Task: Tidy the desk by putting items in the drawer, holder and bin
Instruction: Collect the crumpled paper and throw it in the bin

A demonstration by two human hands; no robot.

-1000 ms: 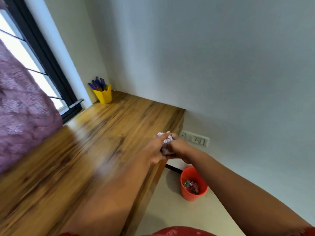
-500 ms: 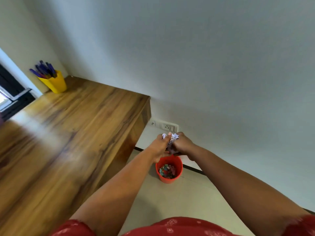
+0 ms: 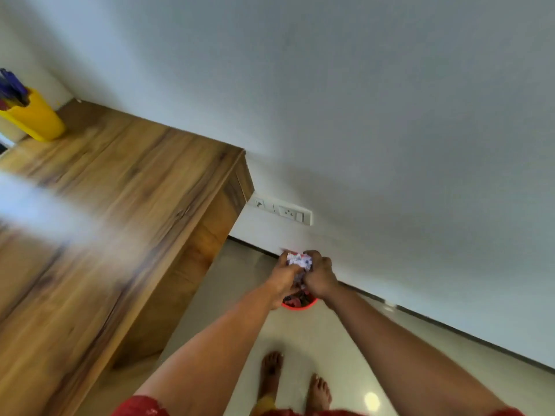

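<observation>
Grip: left hand (image 3: 282, 277) & right hand (image 3: 321, 279), fingers curled inward, both clamped on one crumpled paper wad (image 3: 298, 262), which is pressed between the palms w/ white printed creases showing at the top. Item loc.: wad held in the air, off the desk, over the floor beside the desk's right end panel. Target: red bin (image 3: 300, 304) on the floor by the wall skirting, mostly hidden under the hands; only its near rim and some coloured scraps inside show. Key relation: bin lies straight below the grip, so the drop looks vertical, no sideways carry needed (height above the rim can't be judged). Wad is roughly a ball, no long axis to line up. Both hands equally near. Other: yellow holder (image 3: 36, 118) w/ pens, far left corner of desk (image 3: 126, 205).
</observation>
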